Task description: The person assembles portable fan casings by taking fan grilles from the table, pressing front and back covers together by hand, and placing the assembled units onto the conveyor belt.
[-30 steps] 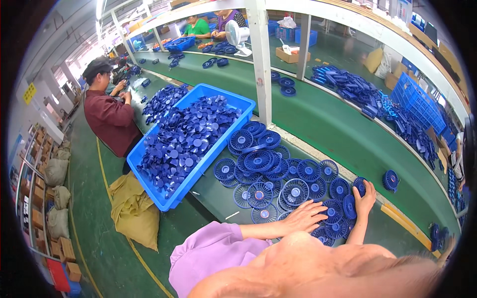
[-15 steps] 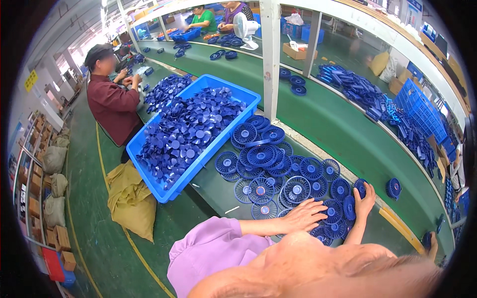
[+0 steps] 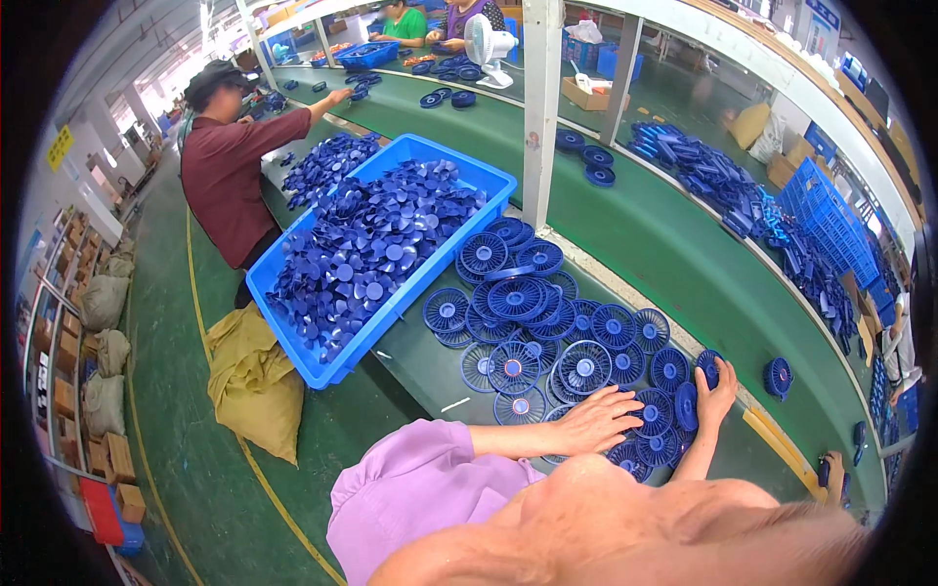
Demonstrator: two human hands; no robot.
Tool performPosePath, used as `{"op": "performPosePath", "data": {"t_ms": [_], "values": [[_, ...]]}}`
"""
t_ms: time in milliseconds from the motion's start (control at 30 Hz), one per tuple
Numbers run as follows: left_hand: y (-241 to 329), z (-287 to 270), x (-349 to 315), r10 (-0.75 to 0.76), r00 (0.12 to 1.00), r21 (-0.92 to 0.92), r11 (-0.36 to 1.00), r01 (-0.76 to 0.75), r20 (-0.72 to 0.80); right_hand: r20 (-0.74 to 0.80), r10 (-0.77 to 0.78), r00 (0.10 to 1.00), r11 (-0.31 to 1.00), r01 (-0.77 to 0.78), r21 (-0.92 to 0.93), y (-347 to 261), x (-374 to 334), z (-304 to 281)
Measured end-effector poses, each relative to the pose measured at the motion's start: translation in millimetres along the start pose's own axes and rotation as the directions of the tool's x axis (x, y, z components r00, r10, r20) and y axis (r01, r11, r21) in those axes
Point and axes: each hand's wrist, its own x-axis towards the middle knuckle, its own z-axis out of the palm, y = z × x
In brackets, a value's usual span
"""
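Note:
A pile of round dark-blue fan grilles point(image 3: 583, 366) covers the near end of the green work table. My left hand point(image 3: 598, 422) lies palm down on the front of that pile, fingers stretched out and holding nothing. Over at the pile's right edge, beside the belt, my right hand point(image 3: 719, 398) has its thumb and fingers around one upright-looking fan grille point(image 3: 707, 367). Another grille point(image 3: 687, 405) leans against the same hand's inner side. The palm of the right hand is partly hidden.
A blue tub point(image 3: 327, 375) full of small blue discs stands left of the pile. Behind runs a green conveyor belt point(image 3: 664, 264) with a white post point(image 3: 540, 127) at its edge. A co-worker in maroon point(image 3: 230, 176) sits at the far left. Another person's hand point(image 3: 833, 474) shows at lower right.
The maroon-clothed co-worker has stretched an arm out toward parts on the belt. Grilles on the belt have shifted slightly in view. Both my hands stay nearly where they were.

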Motion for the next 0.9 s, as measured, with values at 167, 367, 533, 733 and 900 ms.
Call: {"op": "performPosePath", "data": {"t_ms": [167, 367, 533, 733, 900], "values": [[2.1, -1.9, 1.3, -0.013, 1.000, -0.006, 1.000, 0.013, 0.026, -0.002, 0.005, 1.000, 1.000, -0.005, -0.002, 1.6, -0.9, -0.3], [0.6, 0.0, -0.1, -0.005, 1.000, -0.007, 1.000, 0.005, 0.012, -0.002, 0.001, 1.000, 1.000, -0.001, -0.004, -0.8, -0.7, -1.3], [-1.3, 2.7, -0.8, 0.001, 1.000, -0.006, 1.000, -0.001, 0.002, -0.001, 0.001, 1.000, 1.000, -0.001, -0.008, 1.0, -0.6, -0.5], [0.2, 1.2, -0.2, 0.000, 1.000, -0.001, 1.000, 0.000, 0.001, 0.003, -0.002, 1.000, 1.000, 0.002, -0.003, 2.0, -0.8, -0.9], [0.4, 0.8, -0.1, -0.008, 1.000, 0.003, 1.000, 0.008, 0.006, 0.005, 0.007, 1.000, 1.000, -0.007, -0.005, -2.7, -1.1, -3.0]]}}
